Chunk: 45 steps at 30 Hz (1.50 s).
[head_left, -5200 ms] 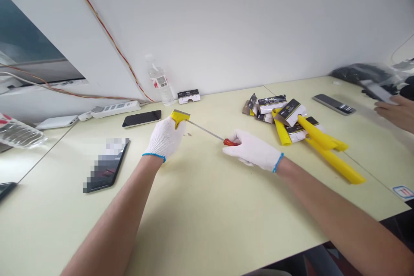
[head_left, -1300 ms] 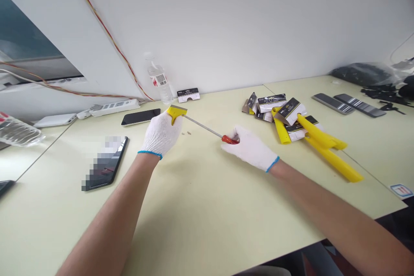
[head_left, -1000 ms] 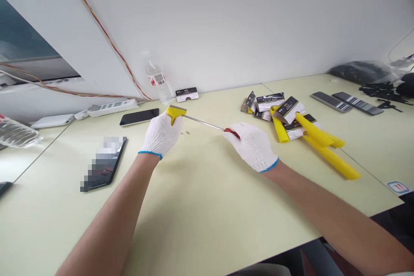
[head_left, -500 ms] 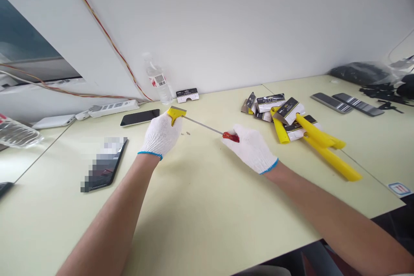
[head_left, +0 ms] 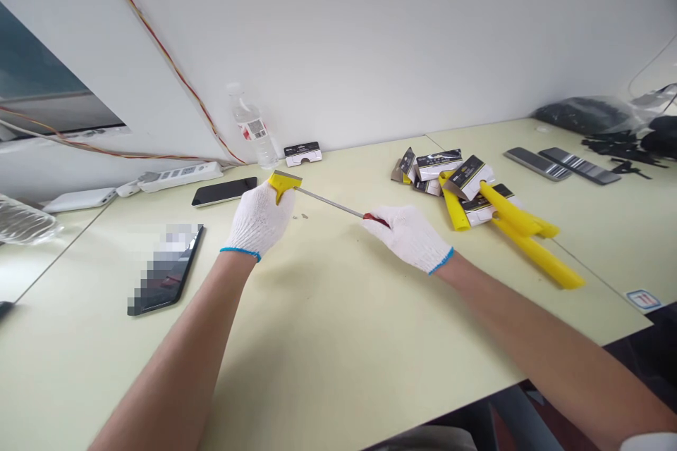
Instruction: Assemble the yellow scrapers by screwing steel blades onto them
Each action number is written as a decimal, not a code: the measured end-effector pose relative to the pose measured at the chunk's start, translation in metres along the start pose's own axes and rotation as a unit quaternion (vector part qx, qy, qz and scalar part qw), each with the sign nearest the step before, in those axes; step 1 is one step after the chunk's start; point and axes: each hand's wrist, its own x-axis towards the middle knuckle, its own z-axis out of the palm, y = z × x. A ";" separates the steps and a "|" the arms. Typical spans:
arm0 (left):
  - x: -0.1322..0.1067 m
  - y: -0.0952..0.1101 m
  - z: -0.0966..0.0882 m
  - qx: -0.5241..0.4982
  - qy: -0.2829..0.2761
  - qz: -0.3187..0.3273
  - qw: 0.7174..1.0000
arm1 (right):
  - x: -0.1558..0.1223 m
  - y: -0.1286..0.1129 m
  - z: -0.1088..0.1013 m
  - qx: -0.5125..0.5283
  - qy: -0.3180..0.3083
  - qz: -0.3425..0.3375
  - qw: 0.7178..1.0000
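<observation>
My left hand [head_left: 260, 217], in a white knit glove with a blue cuff, is closed around a yellow scraper head [head_left: 283, 184] that has a metal strip along its top. My right hand [head_left: 410, 234], gloved the same way, grips the red handle of a screwdriver [head_left: 331, 203]. Its long shaft points left, and the tip meets the scraper head at its right side. Two tiny metal pieces [head_left: 304, 216] lie on the table just right of my left hand, too small to name.
Yellow scrapers [head_left: 534, 246] with black-and-white cards lie in a pile on the right. One card [head_left: 302, 153] leans on the wall beside a plastic bottle [head_left: 257, 130]. Phones [head_left: 225, 192], a power strip [head_left: 183, 176] and a white box-shaped device [head_left: 79, 200] are at left.
The camera view has shifted slightly. Both hands keep their grips, and the screwdriver tip stays at the scraper head; my right hand has turned a little around the handle.
</observation>
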 end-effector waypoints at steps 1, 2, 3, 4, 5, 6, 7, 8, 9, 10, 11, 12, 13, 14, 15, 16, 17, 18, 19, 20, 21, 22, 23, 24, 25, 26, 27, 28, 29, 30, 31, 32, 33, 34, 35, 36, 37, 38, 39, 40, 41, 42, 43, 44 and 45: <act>0.000 0.000 0.000 -0.001 0.000 0.003 1.000 | 0.000 0.000 -0.001 0.012 -0.008 0.003 1.000; 0.000 0.000 0.001 -0.002 0.002 0.007 1.000 | 0.001 0.001 -0.003 0.024 -0.018 0.008 1.000; 0.000 0.000 0.001 -0.003 0.004 0.009 1.000 | 0.001 0.000 -0.004 0.038 -0.031 0.015 0.999; 0.000 0.000 0.002 -0.005 0.005 0.010 1.000 | 0.000 0.000 -0.006 0.054 -0.044 0.025 0.997; 0.000 0.000 0.002 -0.006 0.006 0.009 1.000 | 0.000 -0.001 -0.007 0.072 -0.057 0.034 0.995; 0.000 0.000 0.003 -0.004 0.005 0.006 1.000 | -0.001 -0.002 -0.009 0.090 -0.069 0.045 0.993; 0.000 0.001 0.003 -0.001 0.004 0.004 1.000 | -0.002 -0.003 -0.011 0.105 -0.079 0.058 0.990; 0.000 0.001 0.003 0.003 0.002 0.003 1.000 | -0.003 -0.005 -0.012 0.118 -0.088 0.071 0.987; 0.000 0.001 0.004 0.007 0.001 0.004 1.000 | -0.004 -0.005 -0.014 0.129 -0.096 0.086 0.983; 0.000 0.001 0.004 0.011 0.002 0.005 1.000 | -0.004 -0.006 -0.015 0.138 -0.104 0.099 0.980; 0.000 0.001 0.004 0.012 0.004 0.008 1.000 | -0.005 -0.007 -0.016 0.145 -0.112 0.112 0.977; 0.000 0.001 0.005 0.012 0.006 0.011 1.000 | -0.005 -0.007 -0.016 0.152 -0.118 0.123 0.974; 0.000 0.001 0.006 0.011 0.009 0.013 1.000 | -0.005 -0.007 -0.017 0.160 -0.122 0.128 0.971; 0.000 0.001 0.007 0.010 0.010 0.014 1.000 | -0.005 -0.008 -0.017 0.168 -0.124 0.130 0.969; -0.001 0.000 0.007 0.010 0.012 0.016 1.000 | -0.005 -0.008 -0.018 0.177 -0.124 0.130 0.968; -0.001 0.001 0.008 0.012 0.013 0.017 1.000 | -0.005 -0.009 -0.019 0.187 -0.125 0.129 0.966; -0.001 0.001 0.008 0.014 0.012 0.018 1.000 | -0.005 -0.011 -0.020 0.196 -0.126 0.129 0.964; -0.001 0.001 0.009 0.016 0.011 0.018 1.000 | -0.006 -0.013 -0.021 0.206 -0.129 0.133 0.961; -0.001 0.001 0.009 0.018 0.010 0.018 1.000 | -0.006 -0.014 -0.022 0.214 -0.134 0.141 0.957; -0.001 0.002 0.009 0.018 0.008 0.019 1.000 | -0.007 -0.016 -0.023 0.223 -0.140 0.149 0.953; -0.001 0.002 0.009 0.016 0.008 0.020 1.000 | -0.007 -0.018 -0.024 0.231 -0.145 0.158 0.949; -0.001 0.002 0.009 0.013 0.007 0.021 1.000 | -0.008 -0.019 -0.025 0.240 -0.150 0.163 0.945; -0.001 0.002 0.009 0.011 0.008 0.022 1.000 | -0.008 -0.019 -0.025 0.247 -0.154 0.166 0.942; -0.001 0.002 0.009 0.010 0.008 0.023 1.000 | -0.008 -0.019 -0.025 0.253 -0.158 0.165 0.940; -0.001 0.001 0.009 0.010 0.008 0.025 1.000 | -0.008 -0.019 -0.025 0.258 -0.160 0.163 0.939; -0.002 0.001 0.009 0.010 0.008 0.027 1.000 | -0.007 -0.018 -0.025 0.261 -0.162 0.163 0.937; -0.002 0.001 0.009 0.012 0.008 0.028 1.000 | -0.007 -0.017 -0.025 0.265 -0.164 0.163 0.936; -0.002 0.001 0.009 0.015 0.008 0.027 0.999 | -0.006 -0.016 -0.025 0.270 -0.167 0.166 0.934; -0.002 0.001 0.009 0.018 0.006 0.026 0.999 | -0.005 -0.015 -0.025 0.274 -0.168 0.169 0.932; -0.002 0.001 0.009 0.018 0.005 0.025 1.000 | -0.005 -0.015 -0.024 0.279 -0.171 0.173 0.929; -0.002 0.001 0.009 0.017 0.004 0.024 1.000 | -0.005 -0.014 -0.023 0.283 -0.172 0.176 0.927; -0.002 0.001 0.008 0.013 0.005 0.023 1.000 | -0.004 -0.014 -0.022 0.286 -0.173 0.177 0.926; -0.001 0.001 0.008 0.005 0.006 0.023 1.000 | -0.004 -0.013 -0.021 0.288 -0.171 0.179 0.925; -0.001 0.001 0.007 -0.004 0.009 0.022 1.000 | -0.004 -0.012 -0.019 0.287 -0.167 0.180 0.926; -0.001 0.001 0.006 -0.011 0.011 0.018 1.000 | -0.003 -0.011 -0.017 0.279 -0.162 0.178 0.929; 0.000 0.001 0.005 -0.016 0.012 0.009 1.000 | -0.002 -0.008 -0.015 0.265 -0.157 0.177 0.935; 0.000 0.000 0.004 -0.018 0.011 -0.003 1.000 | -0.001 -0.005 -0.014 0.246 -0.149 0.174 0.942; 0.000 -0.001 0.003 -0.017 0.010 -0.014 1.000 | 0.001 -0.002 -0.013 0.223 -0.140 0.168 0.950; 0.001 -0.003 0.001 -0.015 0.011 -0.024 1.000 | 0.004 0.002 -0.012 0.190 -0.126 0.157 0.961; 0.002 -0.004 0.000 -0.016 0.014 -0.033 0.999 | 0.006 0.007 -0.012 0.144 -0.101 0.144 0.974; 0.002 -0.006 -0.002 -0.020 0.017 -0.041 0.999 | 0.009 0.013 -0.012 0.087 -0.068 0.128 0.986; 0.003 -0.007 -0.004 -0.027 0.016 -0.049 0.998 | 0.012 0.019 -0.012 0.023 -0.032 0.114 0.993; 0.004 -0.008 -0.007 -0.037 0.007 -0.059 0.998 | 0.014 0.025 -0.012 -0.045 0.001 0.103 0.994; 0.004 -0.008 -0.009 -0.049 -0.010 -0.071 0.996 | 0.016 0.031 -0.012 -0.106 0.025 0.096 0.989; 0.004 -0.007 -0.013 -0.063 -0.031 -0.082 0.994 | 0.017 0.037 -0.011 -0.155 0.039 0.095 0.983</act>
